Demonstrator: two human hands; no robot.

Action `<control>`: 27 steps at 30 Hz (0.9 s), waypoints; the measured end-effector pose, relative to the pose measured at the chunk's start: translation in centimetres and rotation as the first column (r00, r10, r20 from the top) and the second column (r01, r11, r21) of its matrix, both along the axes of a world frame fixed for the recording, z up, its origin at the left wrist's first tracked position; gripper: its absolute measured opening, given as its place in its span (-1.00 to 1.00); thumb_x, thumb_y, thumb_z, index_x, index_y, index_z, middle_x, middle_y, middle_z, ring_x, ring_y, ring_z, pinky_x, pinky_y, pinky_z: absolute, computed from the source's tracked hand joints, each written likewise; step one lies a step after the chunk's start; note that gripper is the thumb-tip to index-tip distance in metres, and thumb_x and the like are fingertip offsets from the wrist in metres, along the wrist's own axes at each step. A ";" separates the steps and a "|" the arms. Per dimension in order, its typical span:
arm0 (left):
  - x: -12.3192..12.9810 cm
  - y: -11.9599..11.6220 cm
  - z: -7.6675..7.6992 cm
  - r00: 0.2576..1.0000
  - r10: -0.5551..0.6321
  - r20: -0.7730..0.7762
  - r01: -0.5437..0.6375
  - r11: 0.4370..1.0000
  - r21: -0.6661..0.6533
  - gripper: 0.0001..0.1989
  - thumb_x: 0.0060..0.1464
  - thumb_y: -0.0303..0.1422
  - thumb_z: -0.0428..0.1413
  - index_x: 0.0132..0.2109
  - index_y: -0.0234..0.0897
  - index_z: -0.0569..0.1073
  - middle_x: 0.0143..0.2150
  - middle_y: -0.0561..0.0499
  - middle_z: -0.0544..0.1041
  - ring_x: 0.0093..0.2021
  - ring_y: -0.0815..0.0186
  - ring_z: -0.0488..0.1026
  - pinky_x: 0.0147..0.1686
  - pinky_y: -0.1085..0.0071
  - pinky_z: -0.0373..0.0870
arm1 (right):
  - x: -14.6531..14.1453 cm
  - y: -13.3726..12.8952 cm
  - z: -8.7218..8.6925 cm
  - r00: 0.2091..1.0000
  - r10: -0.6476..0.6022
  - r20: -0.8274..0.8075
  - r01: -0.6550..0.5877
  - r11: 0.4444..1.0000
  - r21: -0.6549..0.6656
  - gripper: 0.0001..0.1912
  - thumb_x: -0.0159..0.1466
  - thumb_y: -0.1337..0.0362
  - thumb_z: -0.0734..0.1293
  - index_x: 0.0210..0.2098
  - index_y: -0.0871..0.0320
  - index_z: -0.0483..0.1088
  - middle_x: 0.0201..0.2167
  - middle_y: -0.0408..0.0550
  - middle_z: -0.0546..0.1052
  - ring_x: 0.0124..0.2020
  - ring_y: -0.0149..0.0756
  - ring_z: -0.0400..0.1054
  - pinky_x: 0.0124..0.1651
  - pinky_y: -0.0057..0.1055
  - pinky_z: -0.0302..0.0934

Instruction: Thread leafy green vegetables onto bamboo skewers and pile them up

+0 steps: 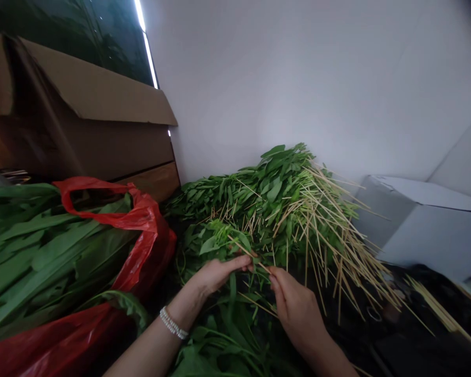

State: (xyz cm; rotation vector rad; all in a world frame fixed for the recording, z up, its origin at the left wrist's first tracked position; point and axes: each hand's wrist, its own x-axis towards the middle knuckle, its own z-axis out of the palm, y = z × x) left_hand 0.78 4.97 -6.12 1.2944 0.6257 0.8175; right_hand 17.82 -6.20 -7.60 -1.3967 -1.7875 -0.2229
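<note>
A thin wooden skewer [249, 253] slants between my two hands above loose greens. My right hand [296, 303] is closed on its lower right end. My left hand [220, 273], with a beaded bracelet at the wrist, is closed around green leaves [215, 242] at the skewer's upper left part; its fingertips are partly hidden. Beyond my hands lies a large heap of leafy greens [272, 188], with many skewers [317, 214] sticking out toward the right. More loose leaves [223, 343] lie beneath and in front of my hands.
At the left, a red plastic bag [151, 220] holds long green leaves [43, 251]. Behind it stands an open cardboard box [118, 144]. A white box [419, 225] is at the right against the wall, with bare skewers [439, 309] on dark material before it.
</note>
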 end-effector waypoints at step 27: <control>-0.5 1.5 2.0 0.991 0.010 0.134 0.004 0.995 -0.104 -0.72 -0.06 -0.27 0.29 -0.22 -0.37 0.57 -0.34 -0.03 0.57 -0.39 0.47 0.43 -0.34 0.57 0.31 | 9.5 4.6 14.9 0.889 -0.457 0.039 0.434 0.865 0.252 -0.64 0.26 0.41 0.10 0.02 0.19 0.29 -0.33 -0.03 0.53 -0.32 -0.23 0.41 -0.24 -0.34 0.21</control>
